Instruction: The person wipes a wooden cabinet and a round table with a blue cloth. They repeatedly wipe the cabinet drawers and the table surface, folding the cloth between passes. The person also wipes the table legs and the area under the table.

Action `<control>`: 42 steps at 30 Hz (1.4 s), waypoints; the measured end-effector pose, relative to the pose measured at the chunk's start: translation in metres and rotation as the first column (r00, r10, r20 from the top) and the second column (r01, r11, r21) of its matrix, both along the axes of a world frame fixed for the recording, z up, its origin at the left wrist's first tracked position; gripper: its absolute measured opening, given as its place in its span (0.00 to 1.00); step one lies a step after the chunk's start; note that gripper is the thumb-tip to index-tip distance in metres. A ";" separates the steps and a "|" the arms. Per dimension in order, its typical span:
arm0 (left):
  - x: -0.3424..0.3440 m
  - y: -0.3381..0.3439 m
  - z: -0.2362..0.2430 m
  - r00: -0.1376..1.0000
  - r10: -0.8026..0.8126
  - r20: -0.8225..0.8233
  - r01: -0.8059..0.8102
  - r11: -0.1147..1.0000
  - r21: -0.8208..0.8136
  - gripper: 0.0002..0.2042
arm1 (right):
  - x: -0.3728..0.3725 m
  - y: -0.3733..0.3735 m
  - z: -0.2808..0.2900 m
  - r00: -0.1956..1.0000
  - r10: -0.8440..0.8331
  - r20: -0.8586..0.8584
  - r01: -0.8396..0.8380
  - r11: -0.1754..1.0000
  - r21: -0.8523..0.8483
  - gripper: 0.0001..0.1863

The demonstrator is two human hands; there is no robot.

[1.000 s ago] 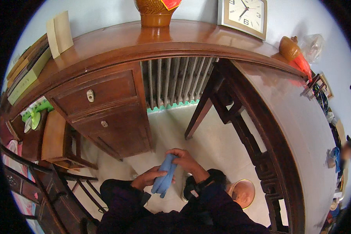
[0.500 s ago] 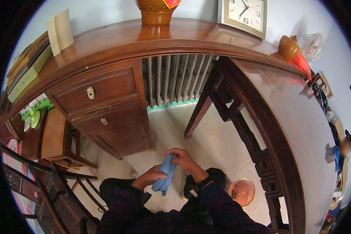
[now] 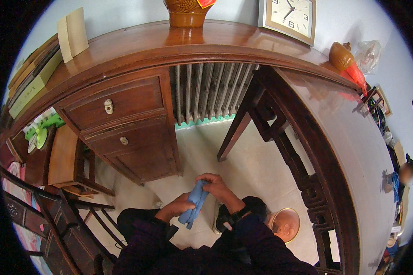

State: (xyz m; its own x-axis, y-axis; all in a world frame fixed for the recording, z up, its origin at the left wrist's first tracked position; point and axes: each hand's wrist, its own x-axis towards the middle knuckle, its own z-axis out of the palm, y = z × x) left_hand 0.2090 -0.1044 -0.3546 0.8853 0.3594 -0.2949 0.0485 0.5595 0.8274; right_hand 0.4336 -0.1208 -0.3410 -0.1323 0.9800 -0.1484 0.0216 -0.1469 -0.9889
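Note:
A blue cloth (image 3: 198, 198), folded into a narrow roll, is held over the floor between my knees. My left hand (image 3: 176, 207) is closed round its lower left side. Higher up, my right hand (image 3: 219, 188) grips the upper end with fingers curled over it. Lengthwise folds run along the cloth, and its lower end hangs loose below my left hand. To the right of my leg, a round copper-coloured basin (image 3: 287, 224) stands on the floor.
Ahead is a dark wooden cabinet (image 3: 124, 133) with a radiator (image 3: 211, 89) beside it. A carved wooden table (image 3: 353, 156) bounds the right. On the left are a dark chair (image 3: 59, 220) and a wooden stool (image 3: 65, 156). A clock (image 3: 289, 19) and brown jar (image 3: 187, 14) stand on the long top.
The cloth has become narrower and more squeezed together between my hands. Both hands keep their grip in nearly the same place. The view has shifted slightly.

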 end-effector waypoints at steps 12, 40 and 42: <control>0.010 -0.005 0.003 0.954 0.245 -0.175 -0.220 0.963 0.154 0.21 | -0.004 -0.001 -0.003 0.997 0.046 0.067 -0.034 0.985 -0.169 0.22; 0.009 0.006 -0.018 0.828 0.525 -0.196 -0.489 0.848 0.205 0.19 | -0.007 -0.002 -0.007 0.989 0.061 -0.137 -0.070 0.996 -0.059 0.33; 0.009 0.007 -0.016 0.834 0.509 -0.212 -0.484 0.860 0.161 0.19 | -0.006 -0.002 -0.005 0.992 0.092 -0.089 -0.099 0.992 -0.074 0.31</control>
